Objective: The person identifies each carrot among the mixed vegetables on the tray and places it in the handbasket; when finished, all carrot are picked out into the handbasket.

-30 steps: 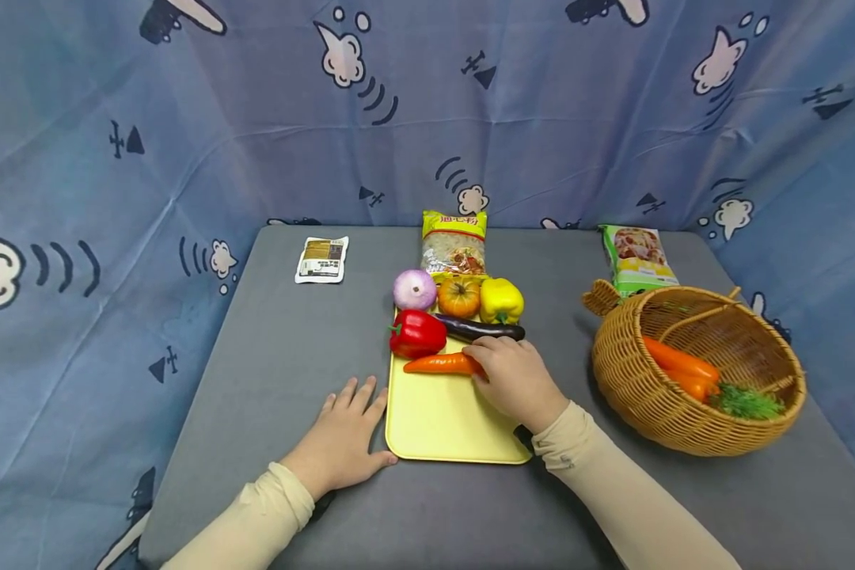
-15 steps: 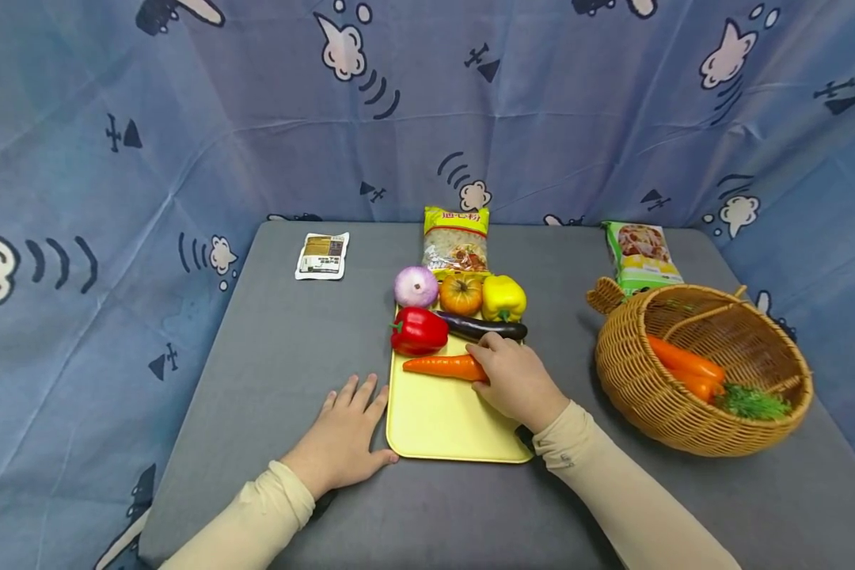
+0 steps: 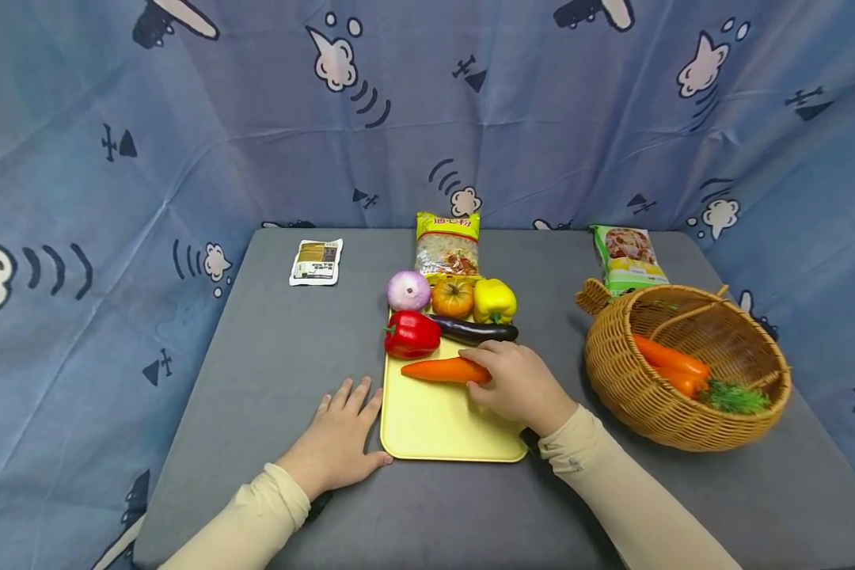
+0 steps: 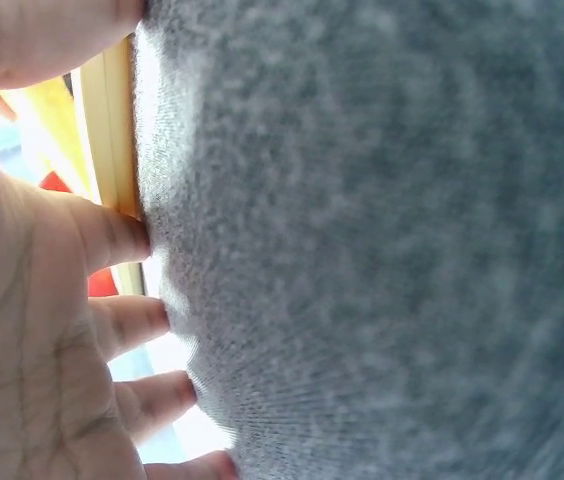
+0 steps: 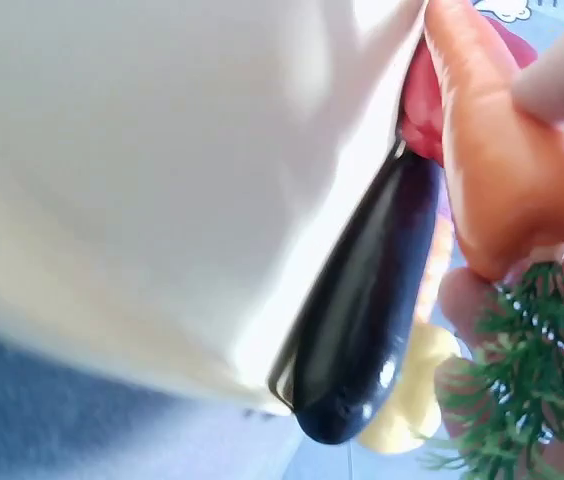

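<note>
My right hand (image 3: 520, 384) grips the thick end of an orange carrot (image 3: 435, 370) over the yellow tray (image 3: 449, 427). In the right wrist view its green leafy top (image 5: 527, 370) hangs by my fingers. Behind the carrot lie a red bell pepper (image 3: 412, 335) and a dark eggplant (image 3: 473, 329). Farther back on the tray's far end are a purple onion (image 3: 408, 290), an orange pumpkin (image 3: 452, 298) and a yellow bell pepper (image 3: 495, 302). My left hand (image 3: 338, 439) rests spread on the grey table, its thumb close by the tray's near left corner.
On the right stands a wicker basket (image 3: 613, 380) with carrots (image 3: 673, 358) inside. Behind it lies a green food packet (image 3: 630, 260). A yellow noodle bag (image 3: 447, 245) sits behind the tray, and a white pouch (image 3: 317, 262) lies at the back left.
The carrot in my right hand has shifted slightly toward me and away from the red bell pepper. My left hand stays in place. The head view has tilted a little.
</note>
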Demonstrator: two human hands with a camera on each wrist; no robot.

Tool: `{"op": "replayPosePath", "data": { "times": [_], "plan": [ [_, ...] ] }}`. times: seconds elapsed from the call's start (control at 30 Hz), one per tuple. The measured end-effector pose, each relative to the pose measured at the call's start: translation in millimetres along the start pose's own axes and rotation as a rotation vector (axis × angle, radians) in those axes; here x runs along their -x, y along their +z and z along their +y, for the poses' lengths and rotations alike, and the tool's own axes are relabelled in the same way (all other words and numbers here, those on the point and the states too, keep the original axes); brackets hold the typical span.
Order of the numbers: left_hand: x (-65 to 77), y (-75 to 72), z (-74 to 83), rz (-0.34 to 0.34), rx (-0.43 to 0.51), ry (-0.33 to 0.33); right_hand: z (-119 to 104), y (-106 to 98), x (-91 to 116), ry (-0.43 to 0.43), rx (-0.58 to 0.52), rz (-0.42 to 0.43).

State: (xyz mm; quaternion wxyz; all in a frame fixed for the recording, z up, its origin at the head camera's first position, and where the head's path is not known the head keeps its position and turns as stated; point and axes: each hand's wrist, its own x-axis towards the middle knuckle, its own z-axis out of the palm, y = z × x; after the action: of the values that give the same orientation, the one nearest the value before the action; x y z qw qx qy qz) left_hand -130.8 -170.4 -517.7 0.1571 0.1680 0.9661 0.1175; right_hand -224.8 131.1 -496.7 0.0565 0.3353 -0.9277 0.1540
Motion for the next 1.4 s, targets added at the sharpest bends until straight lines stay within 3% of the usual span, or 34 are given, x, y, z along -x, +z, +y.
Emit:
{"op": "replayPosePath", "data": {
  "times": [0.3,0.53,0.87,1.4],
  "plan": [
    [-0.6,4.1,-2.5,0.020,0.027,0.031,-2.9,-26.9,11.4,-0.051,-0.088,0.081],
    [-1.8,5.4,-2.3,0.023,0.029,0.026,-1.0,-53.5,22.2,-0.074,-0.082,0.185],
    [4.6,1.6,0.7,0.030,0.046,0.021,6.4,-84.5,41.7,-0.175,-0.120,0.313],
    [5.7,1.3,-0.9,0.029,0.052,0.025,22.6,-122.4,78.2,-0.114,-0.044,0.363]
  ]
}}
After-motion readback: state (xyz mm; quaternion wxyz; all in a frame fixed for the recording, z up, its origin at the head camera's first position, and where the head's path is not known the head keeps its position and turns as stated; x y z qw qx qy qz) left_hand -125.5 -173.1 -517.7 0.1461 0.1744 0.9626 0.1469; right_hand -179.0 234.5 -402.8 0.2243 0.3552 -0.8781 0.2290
